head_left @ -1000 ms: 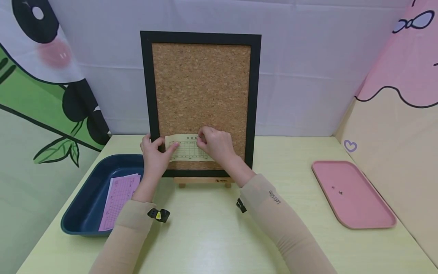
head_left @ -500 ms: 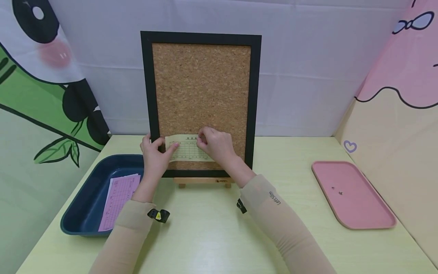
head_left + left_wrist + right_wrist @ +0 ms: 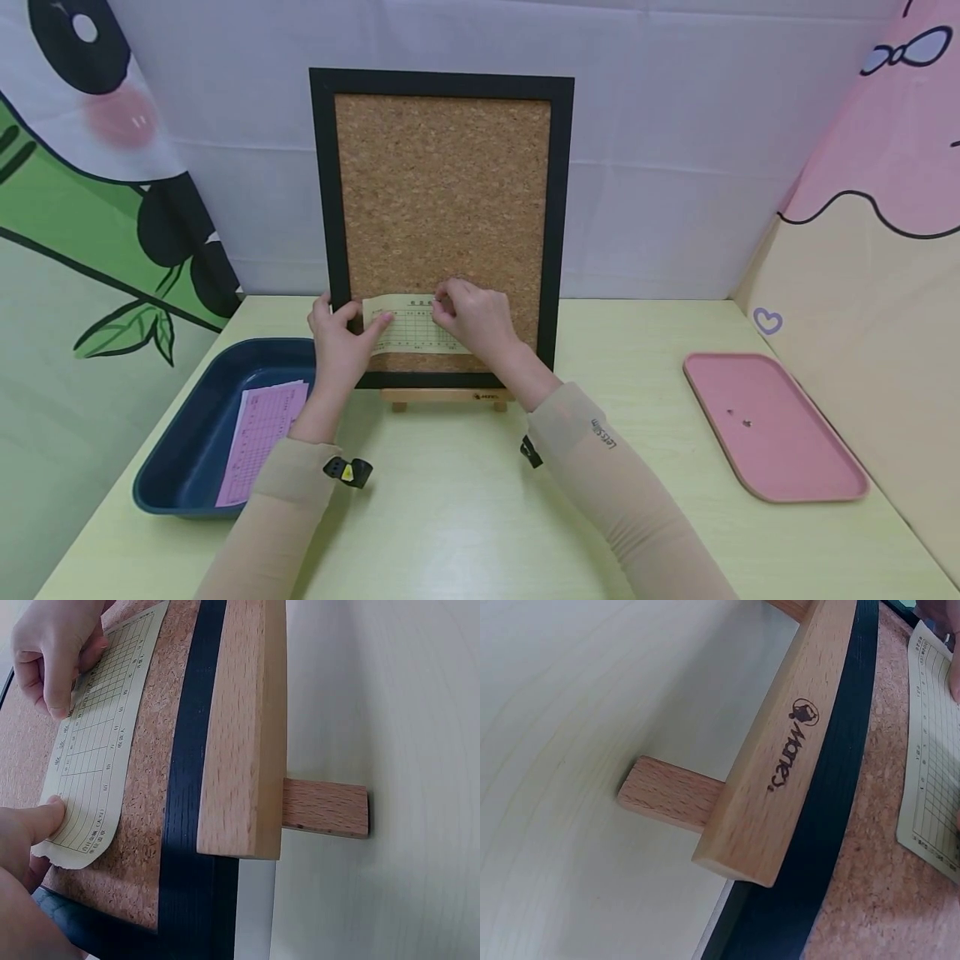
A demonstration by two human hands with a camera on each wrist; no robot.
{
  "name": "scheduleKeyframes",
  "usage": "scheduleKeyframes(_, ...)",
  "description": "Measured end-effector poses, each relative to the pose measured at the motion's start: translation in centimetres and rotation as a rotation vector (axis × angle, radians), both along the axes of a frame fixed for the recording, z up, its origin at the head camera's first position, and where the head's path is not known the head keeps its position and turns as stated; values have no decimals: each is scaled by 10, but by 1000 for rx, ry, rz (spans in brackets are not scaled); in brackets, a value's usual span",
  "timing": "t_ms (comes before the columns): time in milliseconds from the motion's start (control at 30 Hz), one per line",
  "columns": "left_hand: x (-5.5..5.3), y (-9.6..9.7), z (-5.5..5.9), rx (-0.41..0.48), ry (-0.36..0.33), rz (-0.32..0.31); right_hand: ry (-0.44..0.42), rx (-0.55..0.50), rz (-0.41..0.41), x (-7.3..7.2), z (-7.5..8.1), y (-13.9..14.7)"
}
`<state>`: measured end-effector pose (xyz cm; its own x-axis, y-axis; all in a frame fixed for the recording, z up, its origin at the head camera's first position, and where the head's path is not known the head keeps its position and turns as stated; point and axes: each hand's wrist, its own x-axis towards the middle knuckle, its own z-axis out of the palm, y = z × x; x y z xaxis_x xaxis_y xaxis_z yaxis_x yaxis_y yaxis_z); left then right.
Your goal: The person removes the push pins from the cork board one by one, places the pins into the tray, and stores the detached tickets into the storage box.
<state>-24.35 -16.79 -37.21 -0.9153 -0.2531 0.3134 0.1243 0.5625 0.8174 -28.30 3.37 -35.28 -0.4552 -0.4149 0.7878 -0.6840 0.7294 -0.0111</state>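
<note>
A pale yellow receipt slip (image 3: pixel 418 332), printed with a grid, lies along the lower part of a black-framed cork board (image 3: pixel 450 187). My left hand (image 3: pixel 339 340) pinches the slip's left end, thumb on its face and a finger at the edge behind; in the left wrist view that end (image 3: pixel 73 855) curls a little. At the slip's upper edge my right hand (image 3: pixel 480 321) has thumb and forefinger drawn together, the other fingers curled. Whatever sits between those fingertips is hidden. The right wrist view shows only part of the slip (image 3: pixel 934 765) at its right border.
A wooden easel (image 3: pixel 442 396) props the board up from the table (image 3: pixel 450 517). On the left a dark blue bin (image 3: pixel 172 454) holds pink printed slips (image 3: pixel 262 437). Far right, a pink tray (image 3: pixel 795 450) carries small metallic bits (image 3: pixel 746 423). Printed cloth hangs behind.
</note>
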Motion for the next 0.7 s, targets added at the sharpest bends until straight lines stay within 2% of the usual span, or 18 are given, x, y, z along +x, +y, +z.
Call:
scheduleKeyframes(167,0,-1,0,5,-4,-3,-38,-59,54,3,3,3)
scheduleKeyframes(300,2,-1,3,7,11,-3,-61,-60,80,7,6,9)
scheduleKeyframes(700,13,-6,17,-34,96,12,-43,-98,130,30,29,42)
